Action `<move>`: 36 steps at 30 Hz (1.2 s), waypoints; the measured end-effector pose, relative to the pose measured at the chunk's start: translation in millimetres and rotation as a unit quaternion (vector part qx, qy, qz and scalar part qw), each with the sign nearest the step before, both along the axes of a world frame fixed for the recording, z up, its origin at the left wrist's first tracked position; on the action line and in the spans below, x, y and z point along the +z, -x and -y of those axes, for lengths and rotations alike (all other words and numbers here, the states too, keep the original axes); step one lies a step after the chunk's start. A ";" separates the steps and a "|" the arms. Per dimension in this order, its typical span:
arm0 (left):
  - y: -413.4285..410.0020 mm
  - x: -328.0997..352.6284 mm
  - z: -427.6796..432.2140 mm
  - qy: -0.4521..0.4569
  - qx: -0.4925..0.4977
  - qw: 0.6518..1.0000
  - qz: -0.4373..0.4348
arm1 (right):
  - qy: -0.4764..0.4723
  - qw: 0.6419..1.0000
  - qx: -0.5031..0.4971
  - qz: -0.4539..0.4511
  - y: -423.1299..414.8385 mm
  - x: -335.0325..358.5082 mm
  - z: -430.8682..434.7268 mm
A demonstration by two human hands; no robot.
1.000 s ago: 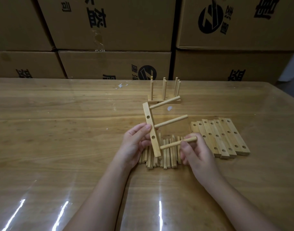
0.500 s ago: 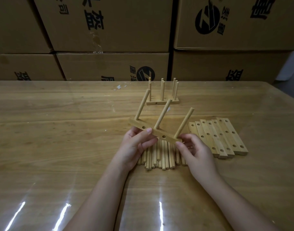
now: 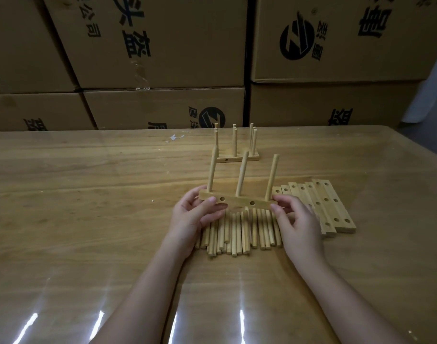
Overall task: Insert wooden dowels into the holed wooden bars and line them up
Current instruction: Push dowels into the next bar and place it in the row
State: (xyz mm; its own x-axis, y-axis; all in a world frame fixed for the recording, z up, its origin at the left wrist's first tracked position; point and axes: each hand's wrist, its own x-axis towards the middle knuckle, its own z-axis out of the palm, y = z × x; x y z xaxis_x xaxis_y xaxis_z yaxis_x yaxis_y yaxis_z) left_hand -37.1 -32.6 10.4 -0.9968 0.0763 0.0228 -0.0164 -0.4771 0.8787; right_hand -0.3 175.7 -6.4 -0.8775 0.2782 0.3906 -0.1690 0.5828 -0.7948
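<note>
- Holed bar (image 3: 237, 200) with three upright dowels (image 3: 241, 175), centre frame, held above loose dowel pile (image 3: 237, 232).
- Left hand (image 3: 195, 217) and right hand (image 3: 297, 219) pinch its ends.
- Likely light, rigid; dowels may loosen, so grip the bar ends.
</note>
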 end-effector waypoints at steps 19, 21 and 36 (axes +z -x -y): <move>12.4 23.5 13.9 0.487 0.065 0.867 -0.077 | -0.021 0.999 -0.038 -0.020 -2.7 11.5 4.2; 22.3 26.2 15.4 0.498 0.065 0.861 -0.085 | -0.035 0.999 -0.037 -0.010 -1.0 10.9 4.4; 104.4 -0.8 6.2 0.535 0.101 0.838 -0.027 | -0.066 0.997 -0.035 0.018 1.3 8.3 3.1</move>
